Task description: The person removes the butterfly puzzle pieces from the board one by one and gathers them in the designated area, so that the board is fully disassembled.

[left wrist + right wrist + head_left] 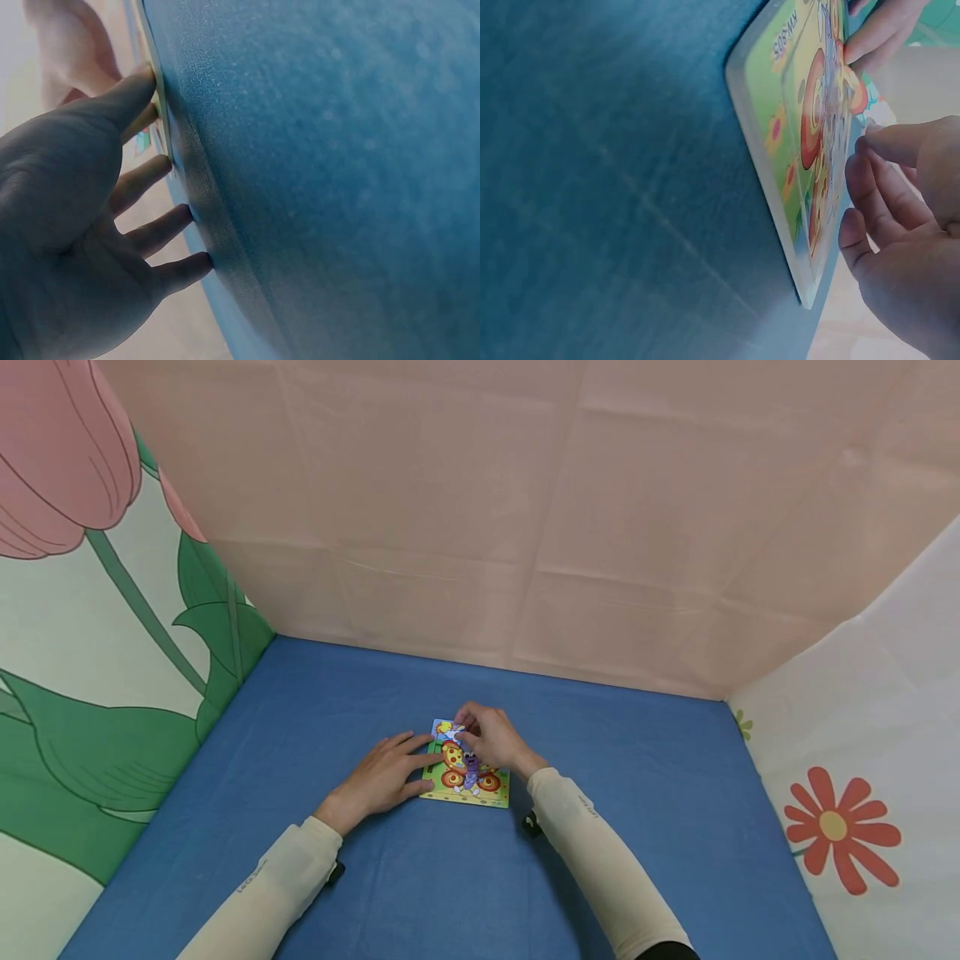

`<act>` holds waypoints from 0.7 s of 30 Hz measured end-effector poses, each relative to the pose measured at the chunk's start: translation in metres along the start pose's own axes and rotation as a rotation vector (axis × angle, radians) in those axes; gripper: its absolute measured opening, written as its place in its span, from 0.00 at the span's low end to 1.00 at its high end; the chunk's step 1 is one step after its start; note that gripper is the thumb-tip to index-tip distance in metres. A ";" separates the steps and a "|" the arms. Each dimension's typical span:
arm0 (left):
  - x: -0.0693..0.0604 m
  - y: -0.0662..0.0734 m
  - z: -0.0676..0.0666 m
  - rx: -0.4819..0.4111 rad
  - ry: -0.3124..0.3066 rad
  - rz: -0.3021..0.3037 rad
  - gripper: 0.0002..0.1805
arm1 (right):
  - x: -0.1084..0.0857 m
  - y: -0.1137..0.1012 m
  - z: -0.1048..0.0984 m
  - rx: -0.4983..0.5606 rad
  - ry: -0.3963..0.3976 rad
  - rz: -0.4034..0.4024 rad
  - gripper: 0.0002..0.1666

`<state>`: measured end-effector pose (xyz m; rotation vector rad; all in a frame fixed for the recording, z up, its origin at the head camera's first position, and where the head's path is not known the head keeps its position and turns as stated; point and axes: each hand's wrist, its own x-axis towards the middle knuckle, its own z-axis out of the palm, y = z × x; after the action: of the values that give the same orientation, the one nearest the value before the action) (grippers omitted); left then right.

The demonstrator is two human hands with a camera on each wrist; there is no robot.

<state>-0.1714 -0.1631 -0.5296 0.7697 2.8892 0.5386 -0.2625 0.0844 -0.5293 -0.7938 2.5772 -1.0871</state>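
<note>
A flat picture board (480,797) with a yellow-green border and a purple-bodied butterfly lies on the blue table; the right wrist view shows its thick edge (759,161). My left hand (382,777), fingers spread, rests at the board's left side, some fingertips on it and others on the table. In the left wrist view that hand (82,195) touches the board's edge (160,90). Above the board's upper part, my right hand (493,739) pinches a blue-and-white piece (879,114) by its edge between thumb and fingertips (864,144). The fingers partly hide the piece.
The blue table (615,793) extends around the board. A beige cloth wall (525,527) stands behind it, a panel with green leaves and pink tulips (112,743) on the left, and a white panel with a red flower (834,825) on the right.
</note>
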 end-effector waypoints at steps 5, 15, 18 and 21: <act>0.000 0.000 -0.001 -0.002 0.000 -0.004 0.28 | -0.002 0.000 0.000 0.005 0.015 -0.006 0.07; -0.001 0.002 -0.002 -0.021 0.000 -0.002 0.27 | -0.007 -0.001 -0.002 0.060 0.091 -0.008 0.08; 0.000 0.001 -0.001 -0.021 -0.004 0.001 0.28 | -0.010 0.001 -0.005 0.062 0.117 -0.007 0.07; 0.001 0.001 -0.002 -0.018 -0.008 -0.001 0.28 | -0.014 0.002 -0.010 0.068 0.136 -0.011 0.07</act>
<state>-0.1719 -0.1626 -0.5278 0.7667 2.8736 0.5594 -0.2557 0.0998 -0.5238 -0.7425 2.6320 -1.2657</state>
